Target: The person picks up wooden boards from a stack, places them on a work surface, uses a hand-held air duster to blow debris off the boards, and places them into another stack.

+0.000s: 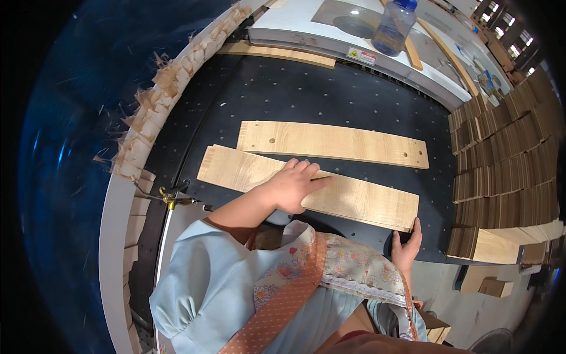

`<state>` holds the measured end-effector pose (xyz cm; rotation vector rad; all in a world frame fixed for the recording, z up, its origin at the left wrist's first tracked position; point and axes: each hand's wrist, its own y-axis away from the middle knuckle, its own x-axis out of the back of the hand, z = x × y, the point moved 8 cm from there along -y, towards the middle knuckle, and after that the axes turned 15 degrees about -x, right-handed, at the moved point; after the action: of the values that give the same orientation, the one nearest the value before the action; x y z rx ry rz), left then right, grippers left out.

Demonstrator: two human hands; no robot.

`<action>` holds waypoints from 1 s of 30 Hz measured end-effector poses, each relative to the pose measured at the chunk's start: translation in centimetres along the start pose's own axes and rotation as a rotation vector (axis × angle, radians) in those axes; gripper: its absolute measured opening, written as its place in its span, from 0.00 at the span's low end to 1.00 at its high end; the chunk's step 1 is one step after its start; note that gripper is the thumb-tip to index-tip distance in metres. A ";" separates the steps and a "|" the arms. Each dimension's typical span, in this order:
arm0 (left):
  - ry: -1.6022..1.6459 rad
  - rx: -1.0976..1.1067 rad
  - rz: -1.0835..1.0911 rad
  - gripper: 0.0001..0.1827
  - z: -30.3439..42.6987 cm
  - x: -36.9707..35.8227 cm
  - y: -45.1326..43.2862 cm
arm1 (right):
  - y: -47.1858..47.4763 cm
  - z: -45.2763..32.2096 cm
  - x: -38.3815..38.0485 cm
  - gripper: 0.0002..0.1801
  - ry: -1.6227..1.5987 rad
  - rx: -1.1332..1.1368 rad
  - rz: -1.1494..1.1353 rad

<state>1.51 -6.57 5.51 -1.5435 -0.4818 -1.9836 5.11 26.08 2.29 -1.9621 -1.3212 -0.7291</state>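
Note:
A pale wood-grain board (367,197) lies slightly slanted on the black table in front of me. A thin offset at its left end and along its near edge suggests a second board beneath it. My left hand (296,186) lies across the middle of this board, fingers at the far edge and thumb on the top face. At the right end, my right hand (407,248) holds the near corner between thumb and finger. Just beyond lies another board (327,140), with round holes near both ends; neither hand touches it.
Stacked brown panels (504,163) line the right side. At the back, a water bottle (395,28) stands on a white machine housing (300,37), with a wood strip (283,55) at its foot. A brass valve (170,200) and a tape-covered rail (150,106) are left.

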 end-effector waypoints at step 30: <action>-0.024 0.105 -0.235 0.51 -10.7 0.9 -8.8 | 0.2 -0.2 -0.1 0.33 0.122 0.042 0.106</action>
<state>-12.27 -6.36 4.04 -1.5043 -0.7967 -2.0776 5.21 25.77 2.32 -1.9070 -1.1424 -0.7511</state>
